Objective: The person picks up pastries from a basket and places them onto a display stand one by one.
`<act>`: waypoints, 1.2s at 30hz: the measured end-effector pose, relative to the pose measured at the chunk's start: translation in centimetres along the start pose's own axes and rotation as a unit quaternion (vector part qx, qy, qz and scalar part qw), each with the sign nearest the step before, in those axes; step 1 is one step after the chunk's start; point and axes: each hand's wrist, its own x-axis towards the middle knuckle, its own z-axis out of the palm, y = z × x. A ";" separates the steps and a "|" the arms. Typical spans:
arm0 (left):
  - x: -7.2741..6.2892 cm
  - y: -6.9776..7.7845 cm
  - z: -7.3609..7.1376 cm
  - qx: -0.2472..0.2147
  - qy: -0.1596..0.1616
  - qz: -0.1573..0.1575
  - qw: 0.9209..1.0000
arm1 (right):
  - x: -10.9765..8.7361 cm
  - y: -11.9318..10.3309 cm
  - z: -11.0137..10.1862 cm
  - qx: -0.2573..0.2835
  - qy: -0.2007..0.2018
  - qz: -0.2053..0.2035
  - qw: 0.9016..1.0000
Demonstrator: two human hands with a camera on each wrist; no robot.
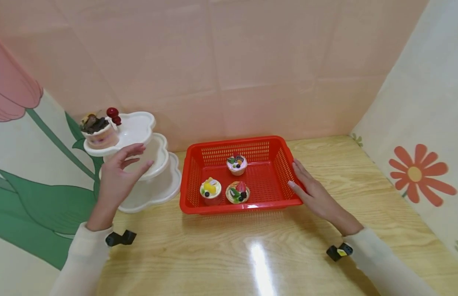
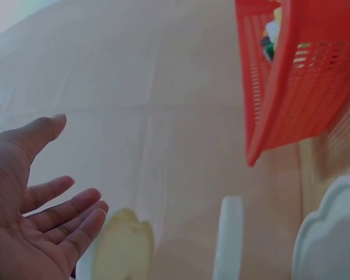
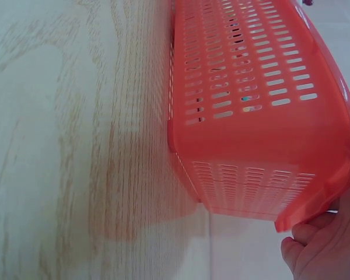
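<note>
My left hand is raised in front of a white tiered stand, thumb and fingers spread apart with nothing between them. On the stand's top tier, a small cake cup with dark topping and red berries sits at the left. My right hand grips the right rim of a red plastic basket, thumb over the rim and fingers along its outside. Inside the basket are a pink-cream cupcake, a yellow-fruit cake cup and a strawberry tart.
The basket stands on a wood-grain table, right of the stand. A pink sheet covers the back wall. Side walls carry a large tulip print on the left and a red flower print on the right.
</note>
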 end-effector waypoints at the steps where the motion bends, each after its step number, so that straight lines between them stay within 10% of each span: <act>1: -0.1 0.0 0.3 0.008 -0.016 -0.001 1.000 | 0.0 0.0 0.0 0.000 0.000 0.000 1.000; 13: -1.2 -0.9 4.4 0.038 -0.151 -0.027 0.987 | -0.1 0.1 0.0 0.005 0.003 -0.007 1.000; 36: -1.9 -1.0 8.8 0.092 -0.268 0.006 0.959 | 0.0 0.1 0.1 0.003 -0.004 0.002 1.000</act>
